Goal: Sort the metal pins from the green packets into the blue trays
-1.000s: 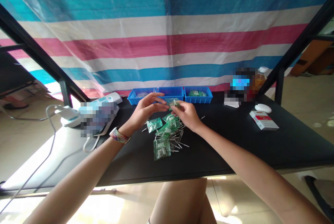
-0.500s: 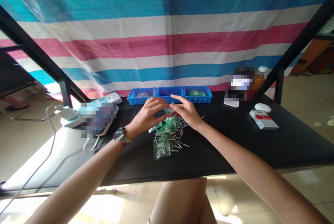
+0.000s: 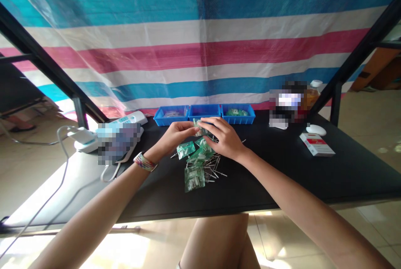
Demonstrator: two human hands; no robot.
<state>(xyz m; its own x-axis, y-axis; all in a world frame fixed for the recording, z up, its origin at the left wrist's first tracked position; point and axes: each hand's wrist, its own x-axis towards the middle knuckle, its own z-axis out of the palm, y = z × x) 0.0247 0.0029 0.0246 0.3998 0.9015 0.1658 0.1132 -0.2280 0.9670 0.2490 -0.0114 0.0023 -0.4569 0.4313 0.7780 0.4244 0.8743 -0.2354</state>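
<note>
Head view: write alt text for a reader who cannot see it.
The left hand and right hand pinch a small green packet together above a pile of green packets and metal pins on a black table. Three blue trays sit behind.

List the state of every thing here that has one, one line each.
left hand, pinching the small green bag
right hand, pinching the same bag
green bags, lying loose on the table
metal pins, scattered beside them
right blue tray, holding more green bags
bottle, upright, capped
red-and-white box, lying flat
</note>
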